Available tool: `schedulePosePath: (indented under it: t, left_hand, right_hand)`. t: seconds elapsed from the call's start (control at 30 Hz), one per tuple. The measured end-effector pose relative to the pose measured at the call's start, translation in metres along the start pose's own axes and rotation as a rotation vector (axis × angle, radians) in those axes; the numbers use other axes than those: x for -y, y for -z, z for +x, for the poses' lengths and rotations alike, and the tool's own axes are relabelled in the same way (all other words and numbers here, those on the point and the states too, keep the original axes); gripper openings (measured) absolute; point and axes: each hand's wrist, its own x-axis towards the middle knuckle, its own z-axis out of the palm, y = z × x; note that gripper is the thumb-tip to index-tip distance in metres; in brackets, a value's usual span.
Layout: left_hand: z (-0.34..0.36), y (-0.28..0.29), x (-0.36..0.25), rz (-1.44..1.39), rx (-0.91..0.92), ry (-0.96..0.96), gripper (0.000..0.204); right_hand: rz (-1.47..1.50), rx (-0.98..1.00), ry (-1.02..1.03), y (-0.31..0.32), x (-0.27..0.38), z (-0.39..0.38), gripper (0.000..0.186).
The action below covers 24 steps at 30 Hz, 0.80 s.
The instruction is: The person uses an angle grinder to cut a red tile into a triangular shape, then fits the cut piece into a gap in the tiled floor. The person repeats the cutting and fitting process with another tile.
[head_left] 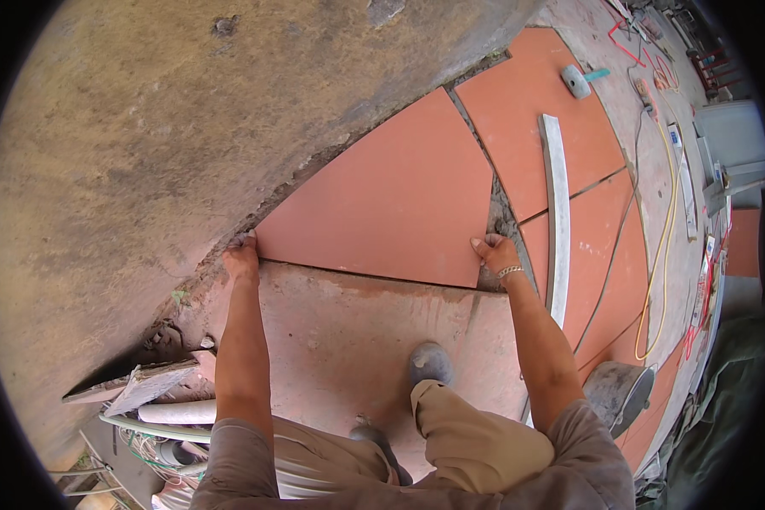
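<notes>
Two hands gripping near corners, left hand [241, 257], right hand [494, 252], red tile [382, 204]

Rough wall [144, 127] blocks the whole upper left; open tile face [382, 204] at centre; long pale straightedge [556, 212] and yellow cable [667, 221] crowd the right side.

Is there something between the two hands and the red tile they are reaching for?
Nothing visible. The left hand already grips the near left corner of the red tile, and the right hand grips its near right corner, both in direct contact.
</notes>
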Motion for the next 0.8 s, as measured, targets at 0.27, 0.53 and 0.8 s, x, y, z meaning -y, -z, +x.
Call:
schedulePosePath:
  t: [0.27, 0.53, 0.8]
  left_hand:
    - [-0.004, 0.004, -0.009, 0.169, -0.004, 0.013, 0.026]
    - [0.001, 0.000, -0.003, 0.257, 0.028, 0.004, 0.034]
    - [0.005, -0.004, 0.006, 0.276, -0.032, 0.008, 0.040]
  right_hand:
    - [0.014, -0.016, 0.042, -0.001, 0.000, -0.002, 0.040]
    - [0.074, 0.003, 0.012, -0.002, -0.005, 0.002, 0.033]
    - [0.110, 0.026, -0.038, -0.001, -0.001, 0.001, 0.031]
